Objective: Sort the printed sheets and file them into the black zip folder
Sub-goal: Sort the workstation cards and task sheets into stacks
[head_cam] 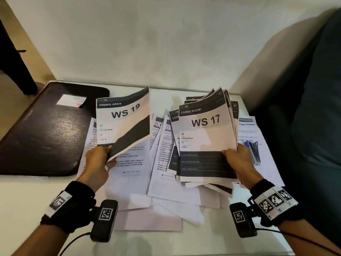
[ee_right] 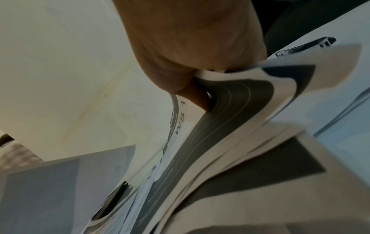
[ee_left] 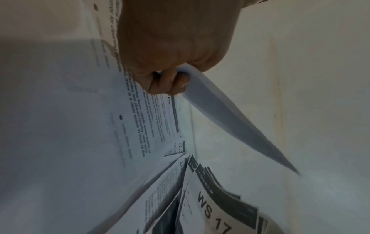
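My left hand [head_cam: 103, 156] pinches the lower edge of a raised sheet headed "DINING AREA WS 19" [head_cam: 125, 119]; the left wrist view shows that sheet [ee_left: 220, 114] edge-on under my curled fingers [ee_left: 170, 82]. My right hand [head_cam: 236, 154] grips a fanned stack of sheets [head_cam: 204, 137] topped by "LIVING ROOM WS 17", seen bent in the right wrist view as the stack [ee_right: 230, 126]. Loose printed sheets [head_cam: 166, 191] lie spread on the white table beneath both hands. The black zip folder [head_cam: 46, 130] lies closed at the left, a small label on its cover.
A sheet titled "Egg Holder" [head_cam: 252, 133] lies at the right under the stack. A dark sofa [head_cam: 313, 108] borders the table's right side. A pale wall stands behind the table. Bare white tabletop [head_cam: 27, 200] shows at the front left.
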